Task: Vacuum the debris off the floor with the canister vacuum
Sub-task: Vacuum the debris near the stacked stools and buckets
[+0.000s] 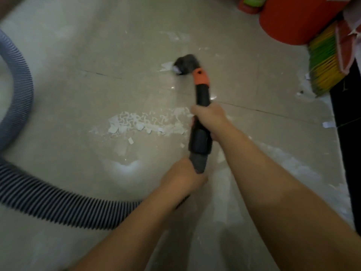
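Both hands on the wand [201, 98] now — right hand [210, 119] wrapped around the black shaft, left hand [183, 177] clamped on the grey cuff where the ribbed hose [58, 208] joins. The nozzle [185, 64] sits on the floor [78, 94], mouth against a white paper scrap [167, 66]; suction step, by the look of it. The big patch of debris [146, 123] lies nearer, just left of the shaft — next move likely calls for dragging the nozzle back through it.

I have just one view, worn on the head: it looks steeply down and forward at the tiled floor [82, 106], close enough that both forearms fill the lower frame.
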The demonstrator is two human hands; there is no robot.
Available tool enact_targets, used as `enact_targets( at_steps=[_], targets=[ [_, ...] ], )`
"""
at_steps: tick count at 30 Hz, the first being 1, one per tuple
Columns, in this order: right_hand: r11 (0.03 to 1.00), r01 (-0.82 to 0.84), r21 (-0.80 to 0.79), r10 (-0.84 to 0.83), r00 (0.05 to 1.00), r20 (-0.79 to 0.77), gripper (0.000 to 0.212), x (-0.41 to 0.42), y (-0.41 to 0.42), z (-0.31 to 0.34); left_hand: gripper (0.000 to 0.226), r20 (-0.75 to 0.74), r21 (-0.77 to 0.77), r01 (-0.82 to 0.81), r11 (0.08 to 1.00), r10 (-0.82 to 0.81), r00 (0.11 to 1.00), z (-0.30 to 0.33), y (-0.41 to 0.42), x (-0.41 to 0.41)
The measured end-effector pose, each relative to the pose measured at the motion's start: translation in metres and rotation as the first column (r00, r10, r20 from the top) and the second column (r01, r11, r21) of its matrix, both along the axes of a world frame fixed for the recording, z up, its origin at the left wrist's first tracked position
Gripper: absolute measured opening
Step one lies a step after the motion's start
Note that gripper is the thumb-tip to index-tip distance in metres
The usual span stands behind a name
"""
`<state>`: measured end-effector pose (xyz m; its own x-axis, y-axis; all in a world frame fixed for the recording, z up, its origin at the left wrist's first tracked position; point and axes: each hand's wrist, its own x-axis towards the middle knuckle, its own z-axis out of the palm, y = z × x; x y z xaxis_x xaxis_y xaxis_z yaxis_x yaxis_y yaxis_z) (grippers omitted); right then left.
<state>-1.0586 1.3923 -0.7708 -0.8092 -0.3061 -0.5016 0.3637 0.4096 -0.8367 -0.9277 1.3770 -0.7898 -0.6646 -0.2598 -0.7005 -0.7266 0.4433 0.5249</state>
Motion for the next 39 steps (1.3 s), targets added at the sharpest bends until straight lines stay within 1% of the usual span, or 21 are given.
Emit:
enact_targets(
  at_steps=[2, 4, 7, 9, 10, 12, 14, 16, 17, 18, 19, 22, 23, 25, 28, 30, 31, 33, 36, 37, 39],
  targets=[
    [0.993, -0.120, -0.011, 0.121, 0.993, 0.017, 0.011, 0.021, -0.009, -0.002, 0.017, 0.012, 0.017, -0.036, 0.999, 0.035, 0.999, 0.001, 0.001, 0.019],
    [0.995, -0.102, -0.016, 0.102, 0.995, 0.011, 0.013, 0.025, -0.003, -0.005, 0.017, 0.004, 0.018, -0.010, 1.000, 0.010, 1.000, 0.003, 0.002, 0.022],
    [0.980, 0.194, 0.035, -0.190, 0.976, -0.105, 0.014, 0.005, 0.030, -0.006, 0.017, -0.036, 0.004, 0.084, 0.996, -0.084, 0.996, 0.009, 0.006, 0.004],
    [0.918, 0.395, 0.011, -0.393, 0.915, -0.090, 0.013, -0.007, 0.051, -0.006, 0.021, -0.052, 0.001, 0.157, 0.988, -0.157, 0.986, 0.012, 0.010, -0.008],
    [0.904, 0.427, -0.005, -0.427, 0.902, -0.065, 0.012, -0.008, 0.055, -0.008, 0.021, -0.051, 0.005, 0.168, 0.986, -0.168, 0.984, 0.011, 0.012, -0.010],
    [0.944, 0.329, 0.022, -0.327, 0.942, -0.073, 0.010, -0.002, 0.044, -0.009, 0.018, -0.029, 0.041, 0.117, 0.992, -0.116, 0.993, 0.005, 0.013, -0.002],
    [0.990, 0.092, 0.108, -0.081, 0.991, -0.106, 0.009, 0.015, 0.018, -0.009, 0.017, 0.020, 0.051, 0.025, 0.998, -0.026, 0.999, -0.003, 0.012, 0.015],
    [0.976, -0.154, 0.152, 0.168, 0.982, -0.083, 0.016, 0.032, -0.005, -0.011, 0.032, 0.047, 0.035, -0.027, 0.999, 0.026, 0.999, -0.011, 0.011, 0.027],
    [0.963, -0.219, 0.155, 0.232, 0.970, -0.072, 0.020, 0.038, -0.010, -0.011, 0.036, 0.053, 0.035, -0.029, 0.999, 0.027, 0.998, -0.013, 0.010, 0.030],
    [0.963, -0.215, 0.160, 0.230, 0.970, -0.082, 0.022, 0.035, -0.012, -0.015, 0.036, 0.052, 0.031, -0.017, 0.999, 0.016, 0.999, -0.014, 0.007, 0.029],
    [0.978, -0.139, 0.158, 0.157, 0.981, -0.111, 0.022, 0.030, -0.008, -0.017, 0.032, 0.055, 0.027, 0.000, 1.000, -0.002, 0.999, -0.014, 0.003, 0.024],
    [0.966, 0.252, 0.056, -0.245, 0.963, -0.108, 0.023, 0.004, 0.007, -0.024, 0.023, 0.022, -0.013, 0.034, 0.999, -0.033, 0.999, -0.013, -0.015, 0.003],
    [0.950, 0.311, 0.017, -0.309, 0.948, -0.078, 0.019, -0.003, 0.005, -0.024, 0.025, 0.008, -0.035, 0.028, 0.999, -0.028, 1.000, -0.012, -0.021, -0.003],
    [0.972, 0.233, 0.005, -0.232, 0.970, -0.077, 0.012, -0.009, -0.012, -0.021, 0.025, -0.008, -0.043, -0.032, 0.999, 0.031, 0.999, -0.014, -0.025, -0.009],
    [0.990, -0.129, 0.051, 0.133, 0.987, -0.087, 0.011, -0.004, -0.046, -0.016, 0.025, 0.010, 0.006, -0.155, 0.988, 0.155, 0.988, -0.017, -0.023, -0.003],
    [0.966, -0.246, 0.077, 0.251, 0.966, -0.066, 0.015, -0.005, -0.051, -0.021, 0.029, 0.003, 0.031, -0.137, 0.990, 0.137, 0.991, -0.018, -0.024, -0.005],
    [0.974, -0.207, 0.097, 0.214, 0.974, -0.074, 0.014, -0.010, -0.046, -0.022, 0.024, 0.000, 0.035, -0.085, 0.996, 0.085, 0.996, -0.018, -0.024, -0.011],
    [0.992, 0.016, 0.127, 0.002, 0.990, -0.142, 0.011, -0.030, -0.021, -0.025, 0.015, 0.005, 0.022, 0.064, 0.998, -0.064, 0.998, -0.017, -0.023, -0.034],
    [0.893, 0.441, 0.087, -0.426, 0.892, -0.149, 0.017, -0.069, 0.027, -0.023, 0.017, -0.017, 0.009, 0.224, 0.975, -0.224, 0.975, -0.012, -0.018, -0.079],
    [0.850, 0.521, 0.076, -0.508, 0.850, -0.142, 0.021, -0.080, 0.035, -0.022, 0.019, -0.034, 0.018, 0.245, 0.969, -0.244, 0.969, -0.010, -0.019, -0.093],
    [0.834, 0.543, 0.102, -0.526, 0.837, -0.151, 0.030, -0.100, 0.026, -0.027, 0.021, -0.047, 0.022, 0.230, 0.973, -0.229, 0.972, -0.010, -0.028, -0.112]
  ],
)
